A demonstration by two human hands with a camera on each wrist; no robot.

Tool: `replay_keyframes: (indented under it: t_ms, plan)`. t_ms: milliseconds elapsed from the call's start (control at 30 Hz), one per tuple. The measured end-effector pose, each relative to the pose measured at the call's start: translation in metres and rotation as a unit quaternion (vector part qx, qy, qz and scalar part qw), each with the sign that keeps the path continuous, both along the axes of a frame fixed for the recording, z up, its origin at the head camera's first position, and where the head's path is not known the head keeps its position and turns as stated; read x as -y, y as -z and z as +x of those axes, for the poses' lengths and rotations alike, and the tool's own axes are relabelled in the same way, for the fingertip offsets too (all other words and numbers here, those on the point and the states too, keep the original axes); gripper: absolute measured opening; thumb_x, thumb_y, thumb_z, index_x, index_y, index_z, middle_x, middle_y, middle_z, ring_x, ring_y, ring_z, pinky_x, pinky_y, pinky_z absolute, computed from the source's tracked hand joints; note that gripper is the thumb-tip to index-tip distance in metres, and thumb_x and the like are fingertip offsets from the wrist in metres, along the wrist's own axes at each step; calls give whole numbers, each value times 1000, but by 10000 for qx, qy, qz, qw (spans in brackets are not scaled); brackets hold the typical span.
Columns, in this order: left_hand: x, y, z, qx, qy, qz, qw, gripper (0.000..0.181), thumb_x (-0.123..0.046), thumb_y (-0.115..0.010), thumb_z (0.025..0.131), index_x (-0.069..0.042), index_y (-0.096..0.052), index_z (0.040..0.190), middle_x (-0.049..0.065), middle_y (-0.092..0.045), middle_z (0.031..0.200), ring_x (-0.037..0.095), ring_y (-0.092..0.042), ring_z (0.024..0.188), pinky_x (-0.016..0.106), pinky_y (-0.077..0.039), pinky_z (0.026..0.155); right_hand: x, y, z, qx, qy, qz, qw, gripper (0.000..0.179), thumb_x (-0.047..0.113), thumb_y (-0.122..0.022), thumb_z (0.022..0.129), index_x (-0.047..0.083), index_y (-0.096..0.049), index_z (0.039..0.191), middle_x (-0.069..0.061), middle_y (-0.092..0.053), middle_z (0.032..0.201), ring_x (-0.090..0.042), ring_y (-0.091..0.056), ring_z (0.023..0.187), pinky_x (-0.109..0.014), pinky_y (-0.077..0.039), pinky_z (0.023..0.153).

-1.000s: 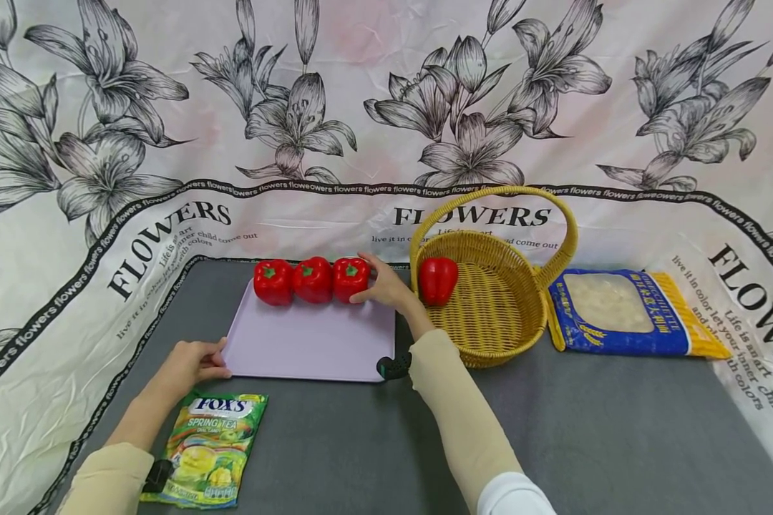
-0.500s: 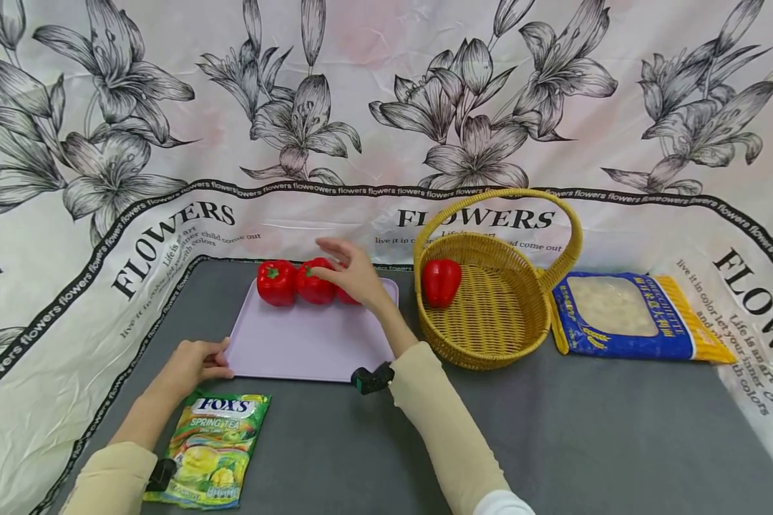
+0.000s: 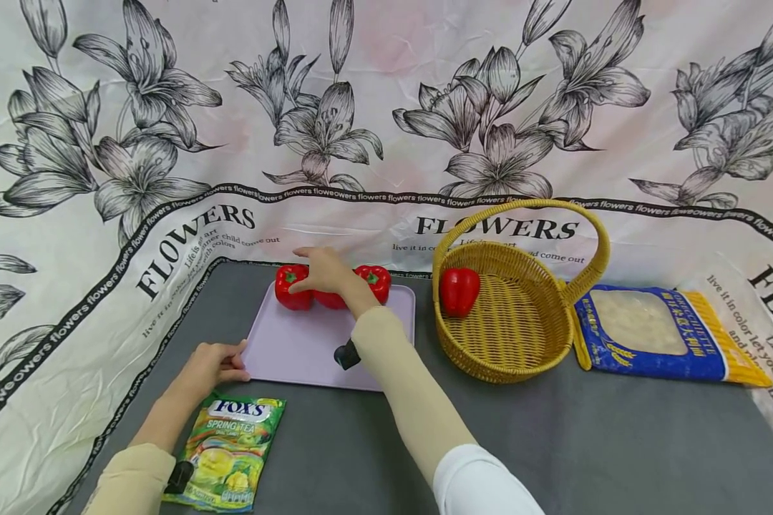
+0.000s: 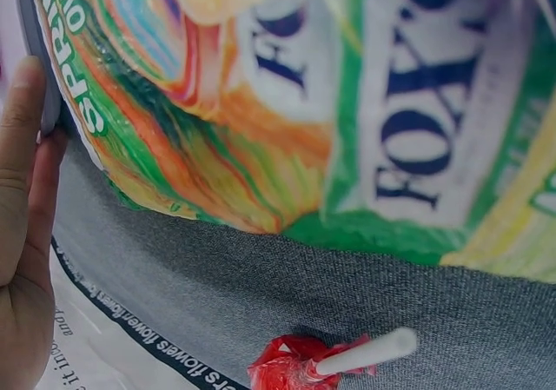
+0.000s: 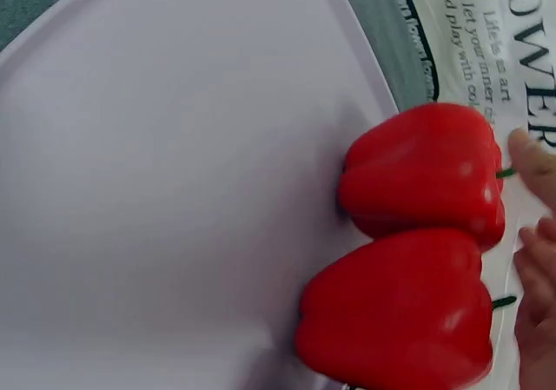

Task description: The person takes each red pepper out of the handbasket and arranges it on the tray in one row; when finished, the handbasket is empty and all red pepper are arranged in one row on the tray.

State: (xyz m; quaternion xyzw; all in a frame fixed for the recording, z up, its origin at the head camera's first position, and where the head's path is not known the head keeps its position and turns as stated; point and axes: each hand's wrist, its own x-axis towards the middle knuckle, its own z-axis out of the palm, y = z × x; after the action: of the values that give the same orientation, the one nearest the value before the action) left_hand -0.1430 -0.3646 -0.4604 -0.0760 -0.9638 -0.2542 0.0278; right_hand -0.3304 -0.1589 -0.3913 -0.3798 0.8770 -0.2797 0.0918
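On the lilac tray (image 3: 296, 357) three red bell peppers stand in a row: left pepper (image 3: 286, 295), middle pepper (image 3: 330, 300), right pepper (image 3: 375, 280). My right hand (image 3: 327, 274) reaches over the row, fingers spread above the left and middle ones. In the right wrist view its fingers (image 5: 537, 168) are beside the green stems, holding nothing. My left hand (image 3: 206, 368) pinches the tray's front left corner between thumb and fingers; the left wrist view shows these fingers (image 4: 19, 147) at the rim. Another red bell pepper (image 3: 459, 292) lies in the yellow wicker basket (image 3: 505, 357).
Below the left hand lies a green Fox's candy bag (image 3: 232, 450). In the left wrist view a red-wrapped lollipop (image 4: 300, 364) with a white stick lies on the grey tabletop. A blue and yellow pasta bag (image 3: 670, 332) is right of the basket. Floral cloth (image 3: 361, 222) hangs behind.
My right hand has moved left along the row, from the right pepper to over the left and middle ones. The left hand stays at the tray corner. The head view has shifted slightly.
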Motion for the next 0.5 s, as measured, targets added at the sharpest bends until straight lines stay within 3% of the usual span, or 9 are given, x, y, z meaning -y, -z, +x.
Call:
replay_keyframes:
  t_ms: [100,167,333,500]
  plan:
    - [2,-1,1,-57,22,-7,10000,19,-10,-82,72,-11,-63,68,-4,-60,67,10,-50,62,30,-46,60,7,-1,1,-167,115,554,9983,80,39,-80,77,8,-45,142,-6,-52,139,-22,-45,126,-30,-40,102]
    - [2,-1,1,-106,36,13,9999,20,-11,-82,72,-12,-63,68,-5,-61,67,9,-50,61,30,-46,60,9,-1,1,-202,232,666,9973,77,38,-80,77,7,-48,140,-5,-55,136,-21,-46,122,-31,-41,101]
    - [2,-1,2,-189,34,89,9998,19,-10,-82,72,-11,-64,67,-5,-61,66,6,-50,60,28,-47,59,12,4,3,-192,366,291,9987,64,34,-82,77,7,-59,131,-5,-61,126,-21,-47,113,-32,-44,93]
    - [2,0,2,-126,18,110,9999,17,-10,-82,72,-12,-66,68,-7,-62,66,4,-51,60,28,-48,60,15,11,5,-211,356,50,9991,65,35,-81,77,9,-59,131,-5,-61,126,-20,-47,113,-33,-46,91]
